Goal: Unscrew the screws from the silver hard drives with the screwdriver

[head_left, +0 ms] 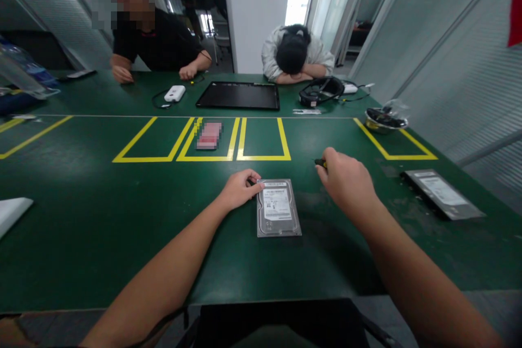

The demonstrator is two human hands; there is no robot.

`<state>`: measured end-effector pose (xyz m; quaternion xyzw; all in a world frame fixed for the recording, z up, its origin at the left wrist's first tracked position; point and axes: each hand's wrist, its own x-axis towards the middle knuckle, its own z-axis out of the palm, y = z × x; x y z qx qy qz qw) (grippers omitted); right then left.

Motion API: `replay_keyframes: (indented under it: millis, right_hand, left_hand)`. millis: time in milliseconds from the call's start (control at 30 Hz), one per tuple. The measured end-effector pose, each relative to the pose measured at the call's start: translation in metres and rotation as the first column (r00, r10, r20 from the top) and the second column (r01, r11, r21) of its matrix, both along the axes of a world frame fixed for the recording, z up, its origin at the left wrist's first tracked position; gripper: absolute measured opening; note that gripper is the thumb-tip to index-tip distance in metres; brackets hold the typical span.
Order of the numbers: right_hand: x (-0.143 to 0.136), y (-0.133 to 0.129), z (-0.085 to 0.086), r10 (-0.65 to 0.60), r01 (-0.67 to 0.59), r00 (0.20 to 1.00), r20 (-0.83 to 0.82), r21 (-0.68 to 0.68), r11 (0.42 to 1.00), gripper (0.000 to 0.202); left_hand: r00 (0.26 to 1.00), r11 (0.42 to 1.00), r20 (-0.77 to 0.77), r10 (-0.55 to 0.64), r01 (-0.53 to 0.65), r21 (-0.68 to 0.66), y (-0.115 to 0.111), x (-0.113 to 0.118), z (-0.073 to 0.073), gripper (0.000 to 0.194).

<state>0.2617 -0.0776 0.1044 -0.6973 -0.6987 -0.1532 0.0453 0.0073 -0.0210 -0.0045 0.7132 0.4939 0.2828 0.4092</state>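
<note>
A silver hard drive [281, 225] with a white label lies flat on the green table in front of me. My left hand [240, 189] grips its upper left corner between thumb and fingers. To the right, my right hand [346, 176] is closed around a small black-and-yellow tool [320, 163], apparently a screwdriver, held above the table and apart from the drive. Most of that tool is hidden inside my fist. A second hard drive [442, 190] rests farther right, label side up.
Yellow tape [265, 158] marks out boxes on the table; a pink blurred item [209, 136] is in one. A metal bowl [385, 126] of dark parts stands back right. Beyond lie a black flat panel [240, 95] and black headgear [322, 89]. Two people sit opposite.
</note>
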Motion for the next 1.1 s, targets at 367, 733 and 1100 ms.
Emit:
replay_keyframes:
  millis: [367, 733, 1100]
  right_hand:
    - [0.030, -0.002, -0.077, -0.069, 0.058, 0.988, -0.137, -0.077, 0.995, 0.016]
    - [0.038, 0.016, -0.096, -0.049, 0.034, 0.973, -0.225, -0.068, 0.997, 0.026]
    - [0.045, 0.013, -0.096, -0.010, 0.007, 0.979, -0.206, -0.017, 1.000, 0.033]
  left_hand:
    - [1.000, 1.000, 0.001, 0.004, -0.004, -0.004, -0.001, 0.001, 0.000, 0.031]
    - [0.998, 0.997, -0.043, 0.054, -0.052, 0.065, -0.003, 0.002, 0.000, 0.031]
    - [0.914, 0.923, 0.130, 0.384, -0.383, -0.030, -0.003, 0.018, -0.006, 0.021]
